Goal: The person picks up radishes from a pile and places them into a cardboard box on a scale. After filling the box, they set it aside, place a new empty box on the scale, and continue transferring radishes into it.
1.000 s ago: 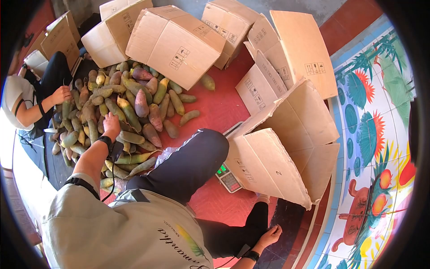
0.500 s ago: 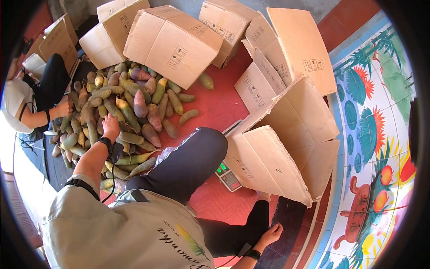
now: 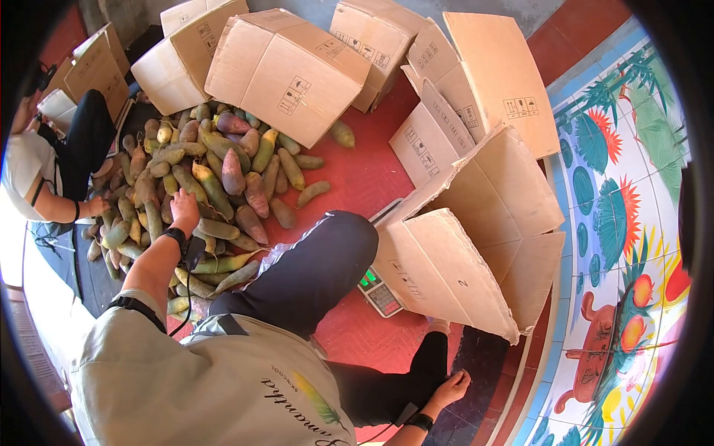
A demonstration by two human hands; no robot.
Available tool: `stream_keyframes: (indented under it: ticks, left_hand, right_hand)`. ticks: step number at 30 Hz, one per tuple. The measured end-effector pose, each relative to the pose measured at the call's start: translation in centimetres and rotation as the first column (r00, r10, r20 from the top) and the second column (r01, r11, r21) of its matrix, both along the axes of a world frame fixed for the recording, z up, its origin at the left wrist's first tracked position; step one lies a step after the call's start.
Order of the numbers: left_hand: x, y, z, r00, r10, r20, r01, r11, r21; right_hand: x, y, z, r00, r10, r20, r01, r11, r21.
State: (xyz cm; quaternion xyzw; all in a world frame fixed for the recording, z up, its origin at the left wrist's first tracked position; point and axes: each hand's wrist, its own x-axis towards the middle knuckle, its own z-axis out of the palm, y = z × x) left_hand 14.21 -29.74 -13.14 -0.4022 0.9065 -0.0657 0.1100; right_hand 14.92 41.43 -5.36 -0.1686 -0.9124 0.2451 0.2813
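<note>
My left hand (image 3: 184,208) lies palm down on a heap of long green and purple fruits (image 3: 230,175) on the red floor, fingers curled over one of them; the grip itself is hidden. A black band sits on that wrist. My right hand (image 3: 451,387) hangs low at the bottom edge beside my dark trouser leg, fingers apart and holding nothing. An open cardboard box (image 3: 476,245) with raised flaps stands on a small scale (image 3: 379,294) just right of my knee.
Several cardboard boxes (image 3: 286,70) are stacked behind the heap and to its right. A co-worker (image 3: 30,167) sits at the left with a hand (image 3: 97,206) on the fruits. Painted tiles (image 3: 625,223) border the floor on the right.
The co-worker's hand has dropped from chest height down onto the left edge of the heap. My own hands have stayed where they were.
</note>
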Motion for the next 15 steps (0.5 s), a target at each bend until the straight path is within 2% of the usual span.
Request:
stream_keyframes:
  ticks: [4, 6, 15]
  left_hand:
    - [-0.03, 0.1, 0.21, 1.0, 0.0, 0.009, 0.0, 1.0, -0.002]
    - [-0.08, 0.24, 0.49, 1.0, 0.002, 0.013, -0.003, 1.0, 0.011]
    - [-0.06, 0.12, 0.0, 1.0, 0.002, -0.018, -0.002, 1.0, -0.005]
  right_hand:
    - [0.08, 0.05, 0.09, 0.998, -0.019, 0.054, 0.021, 0.999, -0.037]
    - [0.02, -0.12, 0.11, 1.0, 0.004, -0.003, -0.004, 1.0, 0.007]
    - [-0.01, -0.26, 0.28, 1.0, 0.01, -0.003, -0.01, 1.0, 0.013]
